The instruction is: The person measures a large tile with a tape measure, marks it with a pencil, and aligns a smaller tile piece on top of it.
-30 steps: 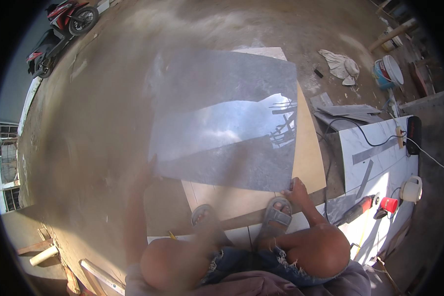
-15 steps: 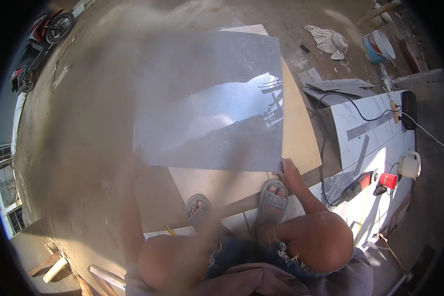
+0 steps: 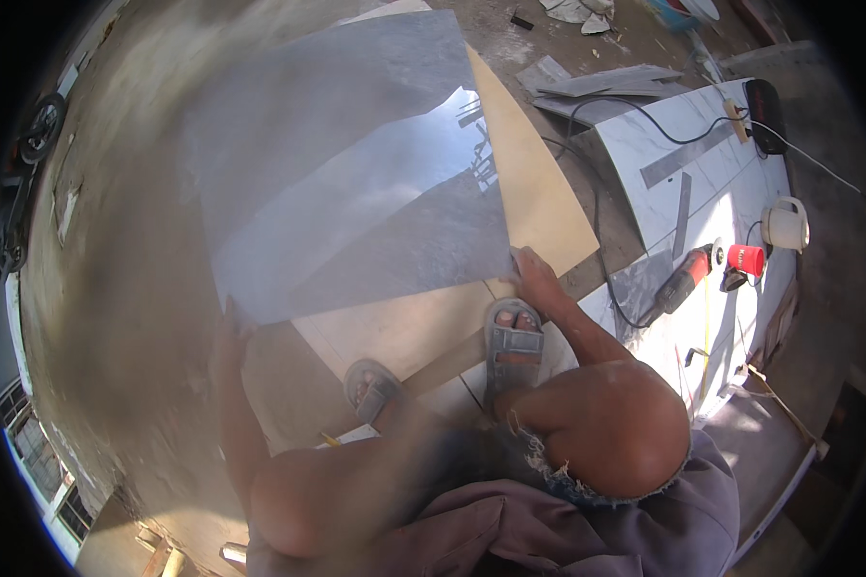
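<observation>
A large glossy grey tile (image 3: 375, 221) lies in front of me, its surface mirroring sky and a roof edge. My right hand (image 3: 537, 281) grips its near right corner, fingers closed round the edge. At the near left corner is my left hand (image 3: 231, 337), also closed on the tile, though a haze on the picture blurs its fingers. Under the grey tile, a cream tile (image 3: 539, 183) sticks out on the right, turned at an angle to it. More cream surface (image 3: 394, 327) shows below the near edge, in front of my sandalled feet (image 3: 515, 351).
At right, white marbled tiles (image 3: 664, 183) carry grey strips, an angle grinder (image 3: 688, 279), a red cup (image 3: 746, 259) and a cream jug (image 3: 785, 223). A black cable (image 3: 598, 221) runs beside the cream tile. Broken grey pieces (image 3: 616, 82) lie beyond; a motorbike (image 3: 38, 135) stands far left.
The view has swung, so the scene sits further left and higher, and slanted. Both hands keep hold of the grey tile's near corners; any shift of the tile itself looks small.
</observation>
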